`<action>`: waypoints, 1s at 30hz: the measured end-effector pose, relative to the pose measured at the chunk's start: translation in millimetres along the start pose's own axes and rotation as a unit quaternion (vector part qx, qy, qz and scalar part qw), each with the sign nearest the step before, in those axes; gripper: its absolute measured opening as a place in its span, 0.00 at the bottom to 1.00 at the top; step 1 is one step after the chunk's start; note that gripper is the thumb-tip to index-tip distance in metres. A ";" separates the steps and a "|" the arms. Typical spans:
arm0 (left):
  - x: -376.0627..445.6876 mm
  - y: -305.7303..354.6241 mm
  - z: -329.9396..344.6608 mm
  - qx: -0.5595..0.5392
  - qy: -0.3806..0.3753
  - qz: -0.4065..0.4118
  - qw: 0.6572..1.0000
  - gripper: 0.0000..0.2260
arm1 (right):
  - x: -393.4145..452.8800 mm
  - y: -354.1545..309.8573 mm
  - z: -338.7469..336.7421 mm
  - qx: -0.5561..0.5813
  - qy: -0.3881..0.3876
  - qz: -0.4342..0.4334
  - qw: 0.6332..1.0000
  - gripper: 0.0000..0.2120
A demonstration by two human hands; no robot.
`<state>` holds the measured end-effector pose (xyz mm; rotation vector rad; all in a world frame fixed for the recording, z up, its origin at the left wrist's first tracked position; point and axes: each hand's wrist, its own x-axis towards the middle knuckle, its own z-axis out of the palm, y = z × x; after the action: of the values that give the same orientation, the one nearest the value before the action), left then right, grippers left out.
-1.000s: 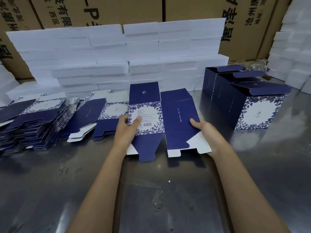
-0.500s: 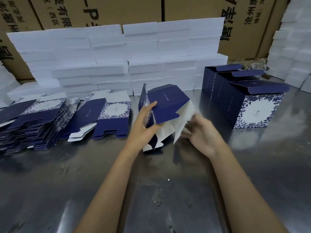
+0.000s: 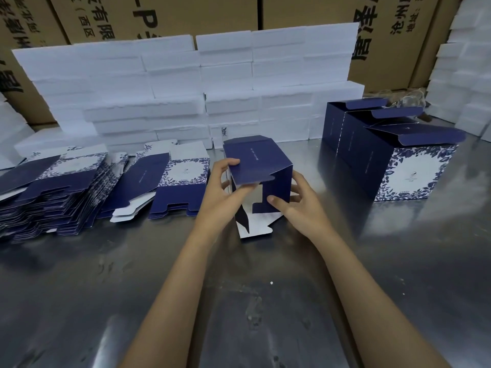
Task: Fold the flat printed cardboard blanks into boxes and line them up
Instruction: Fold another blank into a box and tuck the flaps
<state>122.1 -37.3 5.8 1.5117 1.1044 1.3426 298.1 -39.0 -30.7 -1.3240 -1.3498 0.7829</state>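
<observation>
Head view: my left hand (image 3: pixel 220 192) and right hand (image 3: pixel 297 205) now grip the blank (image 3: pixel 255 166), popped from flat into a tube; bottom flaps next.

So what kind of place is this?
Probably a packing workshop or warehouse: flat printed blanks piled on a metal table, white foam blocks stacked behind, and big shipping cartons along the wall.

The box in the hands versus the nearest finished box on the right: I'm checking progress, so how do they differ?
The box in the hands is held tilted off the table by the left hand and right hand, bottom flaps loose; the nearest finished box stands squarely upright on the table, untouched, only its top flap open. Both share navy card.
</observation>
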 end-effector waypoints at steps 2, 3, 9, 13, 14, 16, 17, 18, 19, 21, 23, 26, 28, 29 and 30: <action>0.0 -2.5 1.5 0.023 0.033 0.032 0.999 0.21 | -0.2 0.9 2.1 -0.051 0.003 -0.013 0.999 0.30; 0.0 -3.1 1.6 0.029 0.049 0.047 0.997 0.20 | -0.2 0.5 2.3 -0.080 -0.001 -0.017 0.997 0.29; 1.5 -5.4 -4.6 0.020 0.051 0.073 0.996 0.20 | -0.2 0.9 -9.0 -0.272 -0.056 0.005 0.961 0.12; 0.8 -7.0 -7.2 0.013 0.046 0.060 0.997 0.21 | -1.7 1.5 -10.2 -0.295 -0.074 -0.009 0.953 0.16; 1.2 -7.1 -8.6 0.011 0.048 0.055 0.997 0.21 | -1.3 1.2 -9.0 -0.292 -0.077 -0.014 0.953 0.15; 1.8 -6.5 -10.7 0.014 0.049 0.051 0.997 0.21 | -1.0 0.6 -7.2 -0.289 -0.075 -0.021 0.954 0.15; 1.9 -5.9 -10.8 0.017 0.048 0.052 0.997 0.21 | -1.1 0.4 -7.3 -0.289 -0.073 -0.021 0.954 0.15; 1.9 -5.4 -10.5 0.018 0.048 0.054 0.997 0.21 | -1.1 0.3 -8.2 -0.289 -0.071 -0.020 0.954 0.16; 1.7 -4.9 -9.9 0.016 0.048 0.054 0.997 0.20 | -1.4 0.0 -9.6 -0.288 -0.072 -0.018 0.955 0.16; 0.4 -3.9 -9.2 0.012 0.049 0.053 0.997 0.20 | -2.7 -2.4 -12.2 -0.281 -0.068 -0.020 0.957 0.15; -0.6 -2.7 -9.3 0.012 0.049 0.054 0.997 0.20 | -3.7 -6.3 -13.6 -0.268 -0.050 -0.045 0.961 0.14; -0.1 -1.3 -8.6 0.010 0.046 0.056 0.997 0.20 | -3.8 -9.1 -12.2 -0.266 -0.032 -0.082 0.960 0.13; 0.6 -0.4 -8.3 0.012 0.043 0.056 0.997 0.20 | -2.6 -8.8 -12.4 -0.264 -0.030 -0.084 0.960 0.13; 0.7 -0.2 -8.5 0.015 0.042 0.057 0.997 0.20 | -2.3 -8.4 -12.9 -0.262 -0.030 -0.082 0.961 0.13; 0.4 0.0 -8.9 0.017 0.041 0.057 0.997 0.20 | -2.8 -8.4 -13.1 -0.259 -0.029 -0.081 0.962 0.14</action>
<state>113.2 -36.7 6.9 1.5770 1.1102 1.4816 307.8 -45.8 -20.2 -1.5698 -1.7633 0.3657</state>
